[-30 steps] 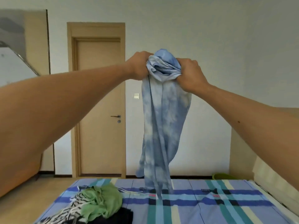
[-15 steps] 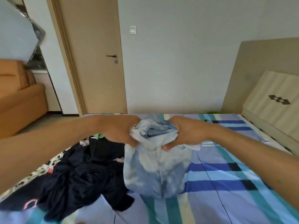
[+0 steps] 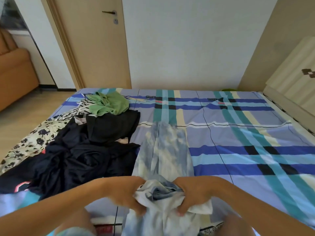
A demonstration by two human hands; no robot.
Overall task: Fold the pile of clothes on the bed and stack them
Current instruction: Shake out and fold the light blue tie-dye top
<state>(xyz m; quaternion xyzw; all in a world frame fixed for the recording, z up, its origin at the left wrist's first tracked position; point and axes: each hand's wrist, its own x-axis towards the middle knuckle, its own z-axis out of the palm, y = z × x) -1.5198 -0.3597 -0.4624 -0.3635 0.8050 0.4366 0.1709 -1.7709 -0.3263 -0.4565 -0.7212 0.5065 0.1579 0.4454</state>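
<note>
Two hands held one garment: our left hand [image 3: 126, 196] and right hand [image 3: 192, 196] were each clenched on the bunched near end of the blue tie-dye garment [image 3: 163, 150], close together at the near edge of the bed [image 3: 247, 133]. From the grip the cloth stretched away toward the far side, lying on the bed. Just left of it sat the unfolded pile — black clothes [image 3: 85, 150], with a green piece [image 3: 109, 104] at the far end.
</note>
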